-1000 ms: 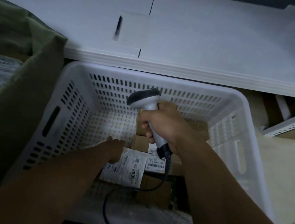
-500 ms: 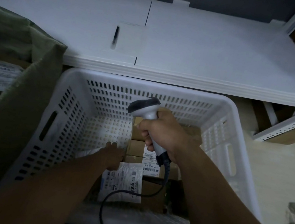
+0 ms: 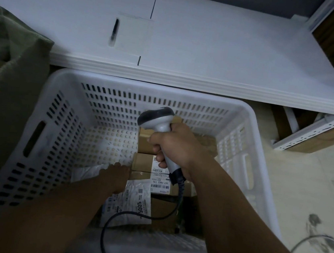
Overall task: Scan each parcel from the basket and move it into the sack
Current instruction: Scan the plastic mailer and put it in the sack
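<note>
1. Spanning the far side of your view, a white shelf board (image 3: pixel 224 49) lies just beyond the basket.
2. Your white slotted basket (image 3: pixel 38 152) sits right below you, its far rim near the board's edge. The parcels lie on its floor, gathered toward the middle and the right.
3. The green sack (image 3: pixel 6 110) stands at your left, just beside the basket's left wall.
4. Both your forearms come in from the lower edge and slope down into the basket, the left one reaching deeper.
5. Your right hand (image 3: pixel 180 149) is held above the parcels, knuckles up, with its fingers wrapped tightly round the grey handle of the scanner (image 3: pixel 158 119). The scanner's dark head tilts away from you, and its black cable (image 3: pixel 105 230) loops down over the near parcels.
6. Your left hand (image 3: pixel 117 176) rests back-up on the far end of the white mailer parcel (image 3: pixel 86 173), just beside the cardboard. Its fingertips are hidden, so you cannot tell whether they pinch the mailer or only press it.
7. Brown cardboard boxes (image 3: pixel 143 161) lie under and beyond your right hand, right against the mailer.
8. The mailer's label (image 3: pixel 141 205) shows "3005" in large sideways digits; its other print is too small to read.
9. The box label (image 3: pixel 160 183) reads "S07-PB02 170", upside down to you, beside a barcode.
10. A dark pen (image 3: pixel 114 32) lies on the board, blurred.
</note>
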`<state>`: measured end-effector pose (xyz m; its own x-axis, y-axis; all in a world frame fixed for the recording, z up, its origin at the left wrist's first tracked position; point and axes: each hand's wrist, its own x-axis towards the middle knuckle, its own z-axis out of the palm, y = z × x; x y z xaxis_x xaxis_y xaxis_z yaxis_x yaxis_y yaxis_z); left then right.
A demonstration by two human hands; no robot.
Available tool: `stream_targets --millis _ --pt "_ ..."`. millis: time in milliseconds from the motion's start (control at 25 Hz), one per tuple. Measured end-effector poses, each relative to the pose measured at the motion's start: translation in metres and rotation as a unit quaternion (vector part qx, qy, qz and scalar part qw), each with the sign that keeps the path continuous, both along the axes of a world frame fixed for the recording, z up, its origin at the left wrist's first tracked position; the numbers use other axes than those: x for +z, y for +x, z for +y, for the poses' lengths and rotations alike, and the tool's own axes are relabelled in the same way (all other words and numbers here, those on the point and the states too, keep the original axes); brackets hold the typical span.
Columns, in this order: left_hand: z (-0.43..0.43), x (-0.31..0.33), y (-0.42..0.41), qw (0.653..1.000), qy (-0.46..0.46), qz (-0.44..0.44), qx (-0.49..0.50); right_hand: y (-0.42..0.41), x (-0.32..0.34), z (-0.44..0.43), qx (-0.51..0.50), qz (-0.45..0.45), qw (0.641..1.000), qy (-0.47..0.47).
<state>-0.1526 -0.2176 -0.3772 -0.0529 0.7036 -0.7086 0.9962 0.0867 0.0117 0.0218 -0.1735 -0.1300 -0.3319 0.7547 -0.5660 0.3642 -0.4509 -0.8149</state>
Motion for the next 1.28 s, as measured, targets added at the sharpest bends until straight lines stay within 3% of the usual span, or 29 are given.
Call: stream_targets --millis 360,640,760,840,920,1000,1080,1200,1280 --pt "0.002 -0.003 -0.005 0.999 -0.016 -0.004 -0.045 -0.001 -0.001 0.003 0.003 -0.003 1.0 -0.004" --pt "0.024 0.066 0.001 0.981 -0.044 -0.182 0.059 0.008 0.018 -0.001 -0.011 -0.015 1.0 0.025" --pt "0.034 0.118 -0.004 0.954 0.035 -0.26 0.143 0.01 0.038 -0.005 -0.052 0.003 0.998 0.035" --pt "0.037 0.152 -0.016 0.892 0.128 -0.335 0.276 0.009 0.053 -0.012 -0.071 0.025 0.996 0.036" --pt "0.035 0.182 -0.036 0.787 0.199 -0.409 0.416 0.005 0.07 -0.023 -0.083 0.059 0.994 0.031" --pt "0.029 0.201 -0.056 0.705 0.236 -0.442 0.503 0.001 0.088 -0.034 -0.086 0.091 0.992 0.033" --pt "0.014 0.21 -0.075 0.657 0.261 -0.438 0.555 -0.003 0.108 -0.045 -0.085 0.108 0.989 0.046" --pt "-0.014 0.219 -0.098 0.625 0.301 -0.375 0.615 -0.009 0.134 -0.06 -0.07 0.123 0.988 0.063" --pt "-0.029 0.229 -0.105 0.583 0.327 -0.388 0.634 -0.012 0.146 -0.069 -0.04 0.122 0.989 0.07"
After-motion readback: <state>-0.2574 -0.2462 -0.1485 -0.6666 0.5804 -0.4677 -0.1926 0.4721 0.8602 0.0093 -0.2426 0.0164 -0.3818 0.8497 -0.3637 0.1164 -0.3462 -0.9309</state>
